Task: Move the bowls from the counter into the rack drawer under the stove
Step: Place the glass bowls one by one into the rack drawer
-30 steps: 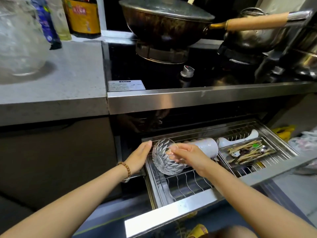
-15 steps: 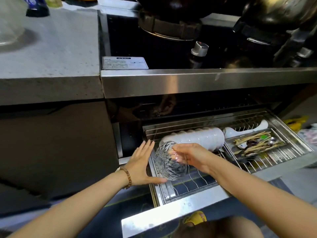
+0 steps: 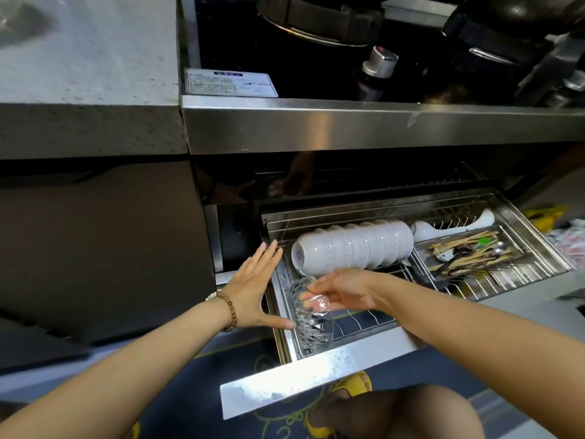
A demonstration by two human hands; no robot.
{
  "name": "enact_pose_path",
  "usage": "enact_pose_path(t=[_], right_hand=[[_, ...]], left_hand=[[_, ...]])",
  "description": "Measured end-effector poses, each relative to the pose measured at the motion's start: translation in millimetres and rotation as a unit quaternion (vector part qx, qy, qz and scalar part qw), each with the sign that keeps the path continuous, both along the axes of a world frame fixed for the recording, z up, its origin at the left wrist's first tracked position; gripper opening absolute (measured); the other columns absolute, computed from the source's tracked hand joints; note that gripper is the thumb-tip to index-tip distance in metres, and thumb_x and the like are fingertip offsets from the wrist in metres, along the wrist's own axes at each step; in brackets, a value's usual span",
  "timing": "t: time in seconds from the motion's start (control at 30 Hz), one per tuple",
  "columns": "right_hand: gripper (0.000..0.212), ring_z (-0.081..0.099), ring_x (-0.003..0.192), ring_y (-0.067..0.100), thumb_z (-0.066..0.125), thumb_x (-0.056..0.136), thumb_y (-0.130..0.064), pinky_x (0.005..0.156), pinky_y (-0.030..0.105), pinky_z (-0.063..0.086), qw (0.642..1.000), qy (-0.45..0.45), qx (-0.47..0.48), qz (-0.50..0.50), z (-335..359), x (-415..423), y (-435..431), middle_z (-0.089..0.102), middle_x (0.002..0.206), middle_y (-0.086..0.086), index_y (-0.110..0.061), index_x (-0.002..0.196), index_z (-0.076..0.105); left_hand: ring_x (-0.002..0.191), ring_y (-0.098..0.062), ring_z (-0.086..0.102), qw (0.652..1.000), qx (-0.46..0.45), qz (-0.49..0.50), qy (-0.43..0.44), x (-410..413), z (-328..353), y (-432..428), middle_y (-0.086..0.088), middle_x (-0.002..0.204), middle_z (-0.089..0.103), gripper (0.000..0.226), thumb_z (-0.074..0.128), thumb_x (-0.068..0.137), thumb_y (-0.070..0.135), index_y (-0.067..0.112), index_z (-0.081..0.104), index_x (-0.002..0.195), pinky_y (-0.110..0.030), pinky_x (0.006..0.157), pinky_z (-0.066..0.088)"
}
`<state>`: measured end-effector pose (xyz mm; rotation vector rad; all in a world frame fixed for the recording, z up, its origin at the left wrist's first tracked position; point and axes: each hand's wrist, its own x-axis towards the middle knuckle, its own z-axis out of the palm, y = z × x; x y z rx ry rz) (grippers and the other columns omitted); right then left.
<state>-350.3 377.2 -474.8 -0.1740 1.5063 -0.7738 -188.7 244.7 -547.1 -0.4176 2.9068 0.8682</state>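
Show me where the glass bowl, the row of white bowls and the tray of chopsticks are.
glass bowl (image 3: 311, 324): head view, on its faceted side wall.
row of white bowls (image 3: 354, 247): head view, on the middle bowl's outer side.
tray of chopsticks (image 3: 422, 253): head view, on its left rim.

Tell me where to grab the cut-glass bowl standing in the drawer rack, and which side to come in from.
Take the glass bowl by its upper rim, coming from above and slightly from the right, as the right hand does now. It stands on edge between the rack wires, with the drawer's left wall close beside it, so only the top is free. Its faceted surface probably helps the grip.
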Motion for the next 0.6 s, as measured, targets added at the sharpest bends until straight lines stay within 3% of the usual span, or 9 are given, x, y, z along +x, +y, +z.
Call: enact_pose_path(t=[0.43, 0.53, 0.6], right_hand=[[0.010, 0.071, 0.073, 0.013, 0.052, 0.093, -0.004, 0.071, 0.025, 0.059, 0.999, 0.003, 0.019, 0.047, -13.8, -7.8, -0.3, 0.072, 0.081, 0.009, -0.003, 0.087, 0.061], [0.006, 0.068, 0.089, 0.021, 0.062, 0.089, -0.013, 0.084, 0.030, 0.056, 0.993, 0.069, 0.021, 0.099, -16.3, -12.1, 0.8, 0.069, 0.099, 0.015, -0.008, 0.086, 0.059], [0.013, 0.068, 0.080, 0.018, 0.067, 0.085, -0.023, 0.071, 0.024, 0.057, 0.978, 0.141, 0.021, 0.150, -14.3, -13.1, 2.2, 0.069, 0.098, 0.011, -0.011, 0.087, 0.060]], left_hand=[[0.133, -0.004, -0.037, 1.000, 0.009, 0.001, 0.001, 1.0, 0.8, -0.3, 0.012, 0.148, -0.036, 0.136, 0.054, 0.049, 0.088, 0.025, -0.018, 0.145, -0.034, 0.114, -0.006], [0.133, -0.004, -0.038, 1.000, 0.007, -0.001, -0.001, 0.3, -0.5, -0.8, 0.013, 0.147, -0.037, 0.136, 0.054, 0.048, 0.089, 0.026, -0.019, 0.145, -0.034, 0.113, -0.006], [0.133, -0.005, -0.037, 1.000, 0.008, -0.002, -0.006, 0.6, 0.4, -0.7, 0.012, 0.148, -0.036, 0.136, 0.053, 0.048, 0.089, 0.026, -0.019, 0.145, -0.035, 0.114, -0.006]])
